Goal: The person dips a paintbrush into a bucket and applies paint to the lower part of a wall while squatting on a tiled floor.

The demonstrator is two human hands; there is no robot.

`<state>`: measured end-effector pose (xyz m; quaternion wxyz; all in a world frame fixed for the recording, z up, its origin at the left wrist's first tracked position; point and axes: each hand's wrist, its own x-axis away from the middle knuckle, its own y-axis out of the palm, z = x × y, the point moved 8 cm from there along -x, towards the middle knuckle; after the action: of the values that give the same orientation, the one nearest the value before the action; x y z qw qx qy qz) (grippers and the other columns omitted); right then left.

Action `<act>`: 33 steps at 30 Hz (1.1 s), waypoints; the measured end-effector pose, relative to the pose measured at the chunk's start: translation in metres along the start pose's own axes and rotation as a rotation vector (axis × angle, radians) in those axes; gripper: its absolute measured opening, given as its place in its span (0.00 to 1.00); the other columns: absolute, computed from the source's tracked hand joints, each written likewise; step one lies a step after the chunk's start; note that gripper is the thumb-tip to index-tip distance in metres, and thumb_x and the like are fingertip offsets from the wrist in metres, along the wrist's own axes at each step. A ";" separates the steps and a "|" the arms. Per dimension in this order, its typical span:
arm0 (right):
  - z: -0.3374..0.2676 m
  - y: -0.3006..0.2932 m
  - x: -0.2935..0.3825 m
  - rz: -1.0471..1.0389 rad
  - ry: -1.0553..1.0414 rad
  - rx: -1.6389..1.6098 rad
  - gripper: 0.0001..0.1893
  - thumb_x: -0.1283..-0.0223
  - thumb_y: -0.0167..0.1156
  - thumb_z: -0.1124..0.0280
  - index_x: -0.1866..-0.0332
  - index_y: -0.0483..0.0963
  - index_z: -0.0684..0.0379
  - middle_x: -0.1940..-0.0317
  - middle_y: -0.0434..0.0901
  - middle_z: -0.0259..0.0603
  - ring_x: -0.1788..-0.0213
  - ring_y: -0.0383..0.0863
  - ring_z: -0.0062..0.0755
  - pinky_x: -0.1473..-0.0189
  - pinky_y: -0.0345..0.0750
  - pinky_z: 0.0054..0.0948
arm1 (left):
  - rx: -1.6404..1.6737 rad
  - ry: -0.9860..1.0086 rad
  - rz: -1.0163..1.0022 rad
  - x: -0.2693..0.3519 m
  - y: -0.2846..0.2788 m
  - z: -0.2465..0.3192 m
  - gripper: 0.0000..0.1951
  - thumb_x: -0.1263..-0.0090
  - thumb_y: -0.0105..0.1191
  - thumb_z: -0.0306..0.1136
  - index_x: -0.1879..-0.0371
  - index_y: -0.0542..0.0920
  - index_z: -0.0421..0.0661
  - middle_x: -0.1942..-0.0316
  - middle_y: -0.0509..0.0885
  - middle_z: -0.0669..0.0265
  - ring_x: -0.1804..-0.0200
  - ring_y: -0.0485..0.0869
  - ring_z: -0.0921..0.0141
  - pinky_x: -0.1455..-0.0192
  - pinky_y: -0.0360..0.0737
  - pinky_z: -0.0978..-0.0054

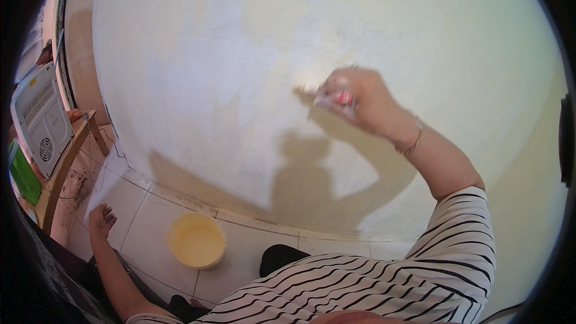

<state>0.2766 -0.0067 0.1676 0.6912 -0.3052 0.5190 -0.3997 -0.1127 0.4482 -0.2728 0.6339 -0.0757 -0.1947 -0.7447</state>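
Raised in front of the wall (216,54), my right hand (355,96) grips a blurred paintbrush (308,91). The brush tip points left, at or very near the wall; I cannot tell whether it touches. A red patch shows among the fingers of that hand. Uneven pale yellow and whitish patches cover the wall. Low on the left, my left hand (102,221) hangs above the floor, its fingers loosely curled and apart, with nothing seen in it. To its right, a pale yellow plastic bucket (174,239) with yellowish paint (200,247) inside stands on the tiles.
A wooden table (58,189) at the far left bears a white vented appliance (42,119) and a green container (24,175). A thin cable (118,146) runs down by the wall corner. White floor tiles (243,245) meet the wall's base. My shadow (301,180) falls on the wall.
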 end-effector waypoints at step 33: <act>0.076 -0.051 -0.067 0.224 0.212 -0.051 0.08 0.45 0.62 0.70 0.72 0.78 0.64 0.77 0.81 0.34 0.73 0.75 0.14 0.67 0.74 0.20 | 0.013 0.035 0.091 0.009 -0.023 0.004 0.11 0.37 0.51 0.37 0.60 0.72 0.46 0.67 0.75 0.64 0.69 0.73 0.68 0.63 0.77 0.66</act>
<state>0.3279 0.0268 0.2624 0.6648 -0.2189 0.6298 -0.3367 -0.1374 0.4440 -0.2703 0.6708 -0.0670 -0.1849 -0.7151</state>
